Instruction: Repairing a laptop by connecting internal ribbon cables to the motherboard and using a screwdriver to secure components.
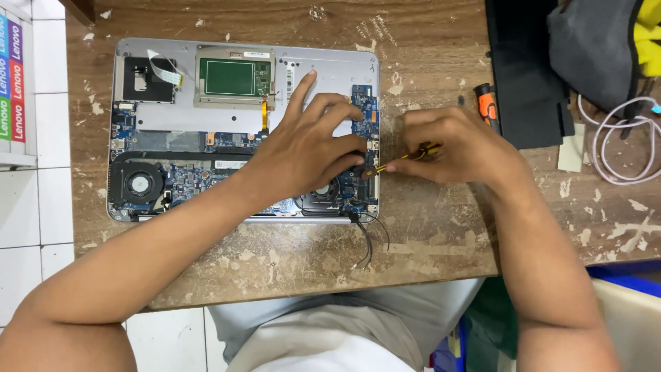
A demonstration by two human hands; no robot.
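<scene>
A worn wooden table fills most of the view, its brown top scratched and flecked with pale paint chips. Left of the table and below its near edge lies a floor of white tiles with thin grey joints. At the far left of the table stands a white shelf edge bearing coloured labels. Right of the table's near corner sit a blue bin and a cream-coloured seat. Light is even and soft.
</scene>
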